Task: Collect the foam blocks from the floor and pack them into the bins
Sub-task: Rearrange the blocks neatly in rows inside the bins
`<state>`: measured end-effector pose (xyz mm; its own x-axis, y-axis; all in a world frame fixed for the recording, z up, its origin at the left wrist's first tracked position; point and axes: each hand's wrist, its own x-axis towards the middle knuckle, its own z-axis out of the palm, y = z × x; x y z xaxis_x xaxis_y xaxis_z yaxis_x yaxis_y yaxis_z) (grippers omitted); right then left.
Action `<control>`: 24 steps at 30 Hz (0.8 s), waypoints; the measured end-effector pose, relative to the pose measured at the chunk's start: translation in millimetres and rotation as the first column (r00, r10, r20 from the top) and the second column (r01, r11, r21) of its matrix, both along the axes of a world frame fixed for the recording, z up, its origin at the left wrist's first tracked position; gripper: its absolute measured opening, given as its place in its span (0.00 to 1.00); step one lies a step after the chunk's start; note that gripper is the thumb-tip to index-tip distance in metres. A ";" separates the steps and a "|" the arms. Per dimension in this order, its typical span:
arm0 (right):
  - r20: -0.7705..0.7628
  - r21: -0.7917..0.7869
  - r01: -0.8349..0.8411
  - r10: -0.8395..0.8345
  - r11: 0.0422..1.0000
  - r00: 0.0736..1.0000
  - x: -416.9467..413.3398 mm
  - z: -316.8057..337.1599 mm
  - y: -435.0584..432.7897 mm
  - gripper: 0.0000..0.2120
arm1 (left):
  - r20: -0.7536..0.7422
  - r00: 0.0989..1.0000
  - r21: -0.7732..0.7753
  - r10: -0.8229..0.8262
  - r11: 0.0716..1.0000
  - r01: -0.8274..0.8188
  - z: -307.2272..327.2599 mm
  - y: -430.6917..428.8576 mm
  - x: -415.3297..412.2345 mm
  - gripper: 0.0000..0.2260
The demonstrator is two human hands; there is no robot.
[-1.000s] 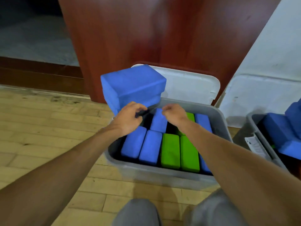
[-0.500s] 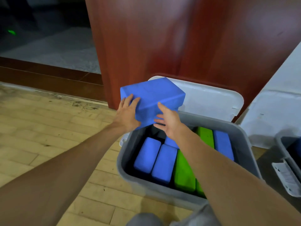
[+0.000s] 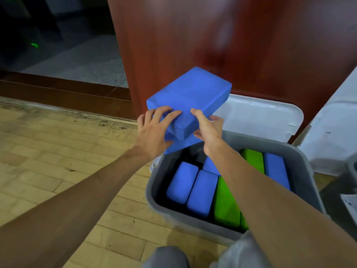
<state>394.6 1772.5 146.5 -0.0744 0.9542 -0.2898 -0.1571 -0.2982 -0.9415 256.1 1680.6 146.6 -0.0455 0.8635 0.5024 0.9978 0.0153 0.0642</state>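
Left hand (image 3: 152,130) and right hand (image 3: 208,128) gripped the stacked blue blocks (image 3: 191,91) by the near end, fingers curled rather than flat as 0.5 s earlier, above the far-left corner of the grey bin (image 3: 193,222), where a dark gap lay beside packed blocks (image 3: 201,192), white lid (image 3: 258,117) close behind.

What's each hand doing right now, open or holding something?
Left hand: grips the blue foam blocks.
Right hand: grips the same blue foam blocks.
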 end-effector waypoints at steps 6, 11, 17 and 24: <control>-0.036 0.090 0.188 -0.186 0.978 0.982 52.1 29.1 -7.8 0.29 | -0.259 0.964 0.101 -0.069 0.990 0.098 20.1 15.0 40.4 0.49; 0.020 0.195 0.220 -0.228 0.956 0.973 109.3 39.5 -19.4 0.25 | -0.047 0.963 -0.062 -0.264 0.963 0.261 21.0 29.4 84.1 0.48; 0.071 0.307 0.152 -0.182 0.939 0.981 150.4 34.2 -26.0 0.28 | 0.629 0.740 -0.167 -0.240 0.887 0.430 10.5 30.8 126.9 0.47; 0.301 0.357 -0.094 -0.019 0.929 0.953 158.9 26.3 -21.6 0.24 | 0.886 0.442 -0.086 -0.141 0.886 0.456 10.0 35.2 147.8 0.20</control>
